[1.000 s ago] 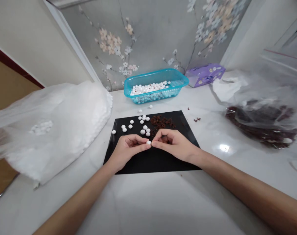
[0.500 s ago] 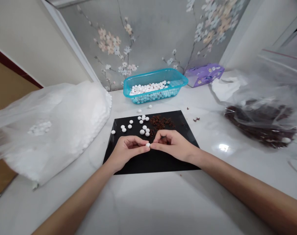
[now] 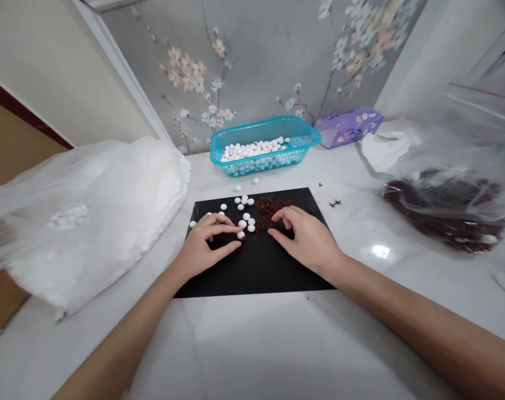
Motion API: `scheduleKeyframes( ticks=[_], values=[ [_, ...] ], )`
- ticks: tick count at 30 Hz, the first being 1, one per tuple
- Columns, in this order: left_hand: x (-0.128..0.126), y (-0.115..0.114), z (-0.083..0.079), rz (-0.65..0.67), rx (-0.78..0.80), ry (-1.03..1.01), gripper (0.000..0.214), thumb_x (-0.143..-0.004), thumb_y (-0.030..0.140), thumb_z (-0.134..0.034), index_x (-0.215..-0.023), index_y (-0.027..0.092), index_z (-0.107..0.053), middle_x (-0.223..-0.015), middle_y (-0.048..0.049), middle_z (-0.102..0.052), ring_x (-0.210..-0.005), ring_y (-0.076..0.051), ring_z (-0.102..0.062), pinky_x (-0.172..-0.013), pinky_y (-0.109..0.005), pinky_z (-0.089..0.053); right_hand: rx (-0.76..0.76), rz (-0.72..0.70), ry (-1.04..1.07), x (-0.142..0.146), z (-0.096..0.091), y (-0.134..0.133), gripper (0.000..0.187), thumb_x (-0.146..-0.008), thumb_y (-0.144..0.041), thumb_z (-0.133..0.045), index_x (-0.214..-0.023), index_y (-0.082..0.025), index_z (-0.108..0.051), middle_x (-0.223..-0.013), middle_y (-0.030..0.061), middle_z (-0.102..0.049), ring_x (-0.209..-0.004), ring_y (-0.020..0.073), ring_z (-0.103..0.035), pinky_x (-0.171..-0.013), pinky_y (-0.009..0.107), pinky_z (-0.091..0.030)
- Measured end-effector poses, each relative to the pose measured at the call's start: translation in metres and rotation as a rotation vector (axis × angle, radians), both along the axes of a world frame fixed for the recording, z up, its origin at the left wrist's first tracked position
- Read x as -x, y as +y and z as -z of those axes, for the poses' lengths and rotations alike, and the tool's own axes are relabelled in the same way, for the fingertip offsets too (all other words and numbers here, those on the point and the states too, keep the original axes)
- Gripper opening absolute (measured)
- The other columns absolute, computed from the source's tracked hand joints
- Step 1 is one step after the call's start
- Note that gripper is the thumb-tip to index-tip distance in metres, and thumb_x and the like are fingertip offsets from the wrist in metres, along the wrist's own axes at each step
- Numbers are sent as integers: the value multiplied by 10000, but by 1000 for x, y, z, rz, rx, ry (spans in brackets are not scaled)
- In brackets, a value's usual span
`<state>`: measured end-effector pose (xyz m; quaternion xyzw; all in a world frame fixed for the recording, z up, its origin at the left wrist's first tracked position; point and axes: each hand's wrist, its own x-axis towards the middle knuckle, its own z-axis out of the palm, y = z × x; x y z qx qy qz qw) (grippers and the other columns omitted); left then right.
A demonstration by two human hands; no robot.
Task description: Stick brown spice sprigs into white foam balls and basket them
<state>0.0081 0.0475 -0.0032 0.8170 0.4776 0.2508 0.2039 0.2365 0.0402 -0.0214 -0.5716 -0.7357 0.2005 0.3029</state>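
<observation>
My left hand (image 3: 206, 241) is over the left of a black board (image 3: 252, 275), thumb and index finger parted. Right at those fingertips lies a small white ball (image 3: 241, 235) with a brown bit at its lower edge. Over the board's right side, my right hand (image 3: 308, 239) has its thumb and fingers apart, fingertips beside a heap of small brown pieces (image 3: 271, 206). I make out nothing held in it. Several more white balls (image 3: 251, 221) lie between the hands and farther back, some partly hidden behind my left hand.
Behind the board stands a blue plastic basket (image 3: 264, 125) of white balls. A large bag of white balls (image 3: 131, 194) fills the left. To the right are a clear bag of brown pieces (image 3: 444, 216) and a purple packet (image 3: 350, 128). Loose brown bits (image 3: 334, 203) lie on the white counter.
My hands were together, pinching a white ball; now they are apart. The left moved left and let go of a ball, which lies on the board. The right moved toward the brown heap.
</observation>
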Motion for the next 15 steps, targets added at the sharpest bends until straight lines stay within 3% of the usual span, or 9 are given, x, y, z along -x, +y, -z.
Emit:
scheduleKeyframes(
  ticks=[2,6,8,11,15],
  values=[
    [3,0,0,-47,-107,31,224,-812,320,-556,-990,243,-669,-974,-38,-587,-890,-148,-552,-593,-226,-431,-12,39,-62,0,2,-1,101,-802,-259,-537,-860,-194,-588,-788,0,-534,-575,105,-478,-531,246,-340],
    [8,1,-1,-304,-396,220,232,-866,253,-443,-960,185,-644,-937,-45,-605,-891,-166,-547,-759,-281,-441,9,43,-86,1,3,-2,127,-831,-221,-489,-793,-203,-609,-800,4,-564,-639,121,-532,-556,248,-355],
    [9,3,-1,-398,-413,323,220,-850,268,-463,-964,185,-631,-955,-42,-613,-917,-189,-543,-791,-299,-432,12,42,-84,2,2,-2,139,-834,-212,-484,-780,-204,-613,-802,5,-571,-647,123,-539,-564,249,-358],
    [9,4,0,-490,-344,390,203,-803,334,-527,-923,212,-636,-956,-23,-620,-901,-201,-557,-718,-292,-434,3,31,-58,2,1,-3,132,-829,-217,-487,-778,-200,-607,-799,5,-569,-589,109,-510,-540,247,-351],
    [8,4,1,-537,-355,414,187,-786,367,-543,-817,232,-669,-917,-15,-636,-876,-205,-566,-624,-283,-412,-33,20,43,0,3,-3,119,-824,-214,-488,-766,-190,-589,-778,7,-554,-562,101,-477,-537,245,-356]
  ],
)
